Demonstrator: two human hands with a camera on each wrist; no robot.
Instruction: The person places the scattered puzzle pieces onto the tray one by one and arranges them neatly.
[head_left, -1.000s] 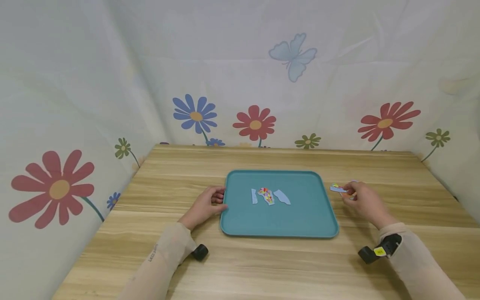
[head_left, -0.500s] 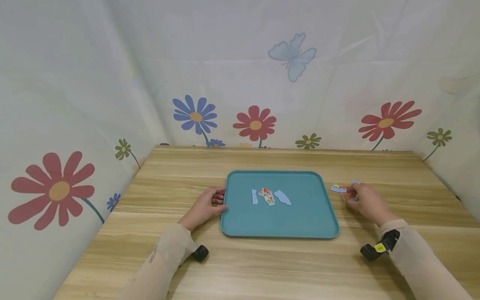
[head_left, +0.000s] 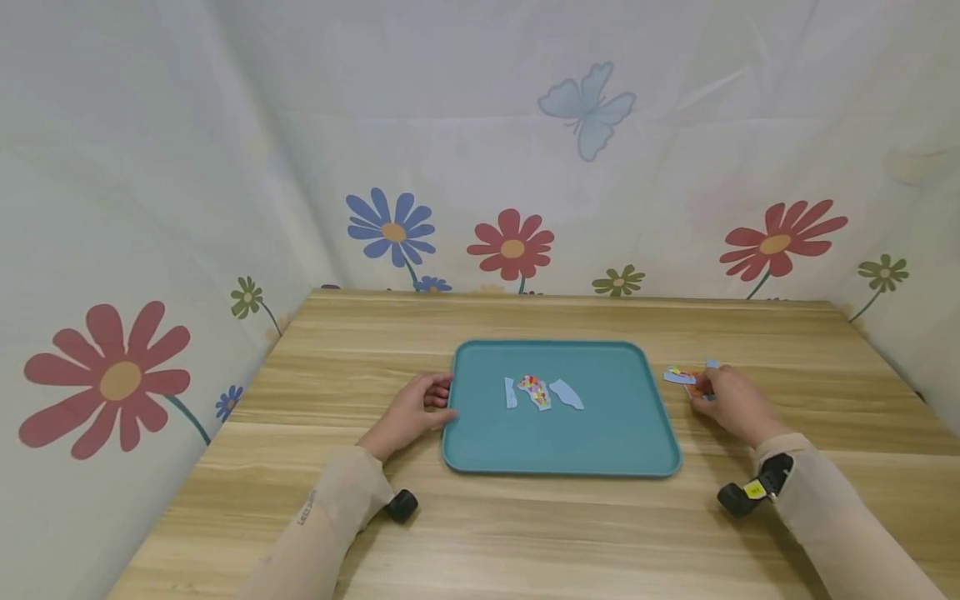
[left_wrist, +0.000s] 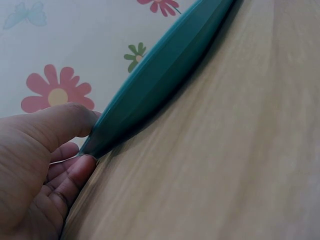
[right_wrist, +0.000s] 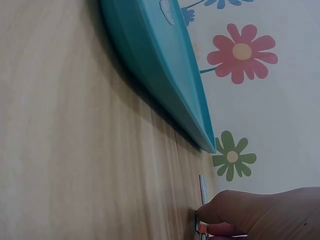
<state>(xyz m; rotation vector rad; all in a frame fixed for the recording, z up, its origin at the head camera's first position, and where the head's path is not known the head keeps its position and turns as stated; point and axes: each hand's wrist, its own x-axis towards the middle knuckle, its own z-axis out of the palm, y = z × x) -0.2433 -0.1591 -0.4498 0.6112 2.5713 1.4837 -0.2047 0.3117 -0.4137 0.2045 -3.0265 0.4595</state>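
A teal tray [head_left: 555, 450] lies on the table. My left hand [head_left: 408, 417] holds its left edge, with the thumb at the rim [left_wrist: 145, 65] and curled fingers below, as the left wrist view shows. Three flat puzzle pieces are on the tray: a narrow light-blue strip [head_left: 510, 394], a multicoloured piece [head_left: 537, 395] and a plain light-blue one [head_left: 567, 395]. Right of the tray, my right hand [head_left: 738, 406] pinches an orange puzzle piece [right_wrist: 203, 228], partly hidden by the fingers. A blue-edged piece [head_left: 678, 377] with yellow and red lies beside the fingertips.
Another light-blue piece [head_left: 712, 363] shows just behind the right fingers. The wooden table [head_left: 540, 533] ends at the back against a white cloth [head_left: 450, 125] printed with flowers and a butterfly. The tray's raised right rim [head_left: 663, 417] stands between the right hand and the pieces on it.
My right hand has shifted slightly right and down at the small pile, and more of the light-blue piece behind the fingers shows. The left hand and tray stay put.
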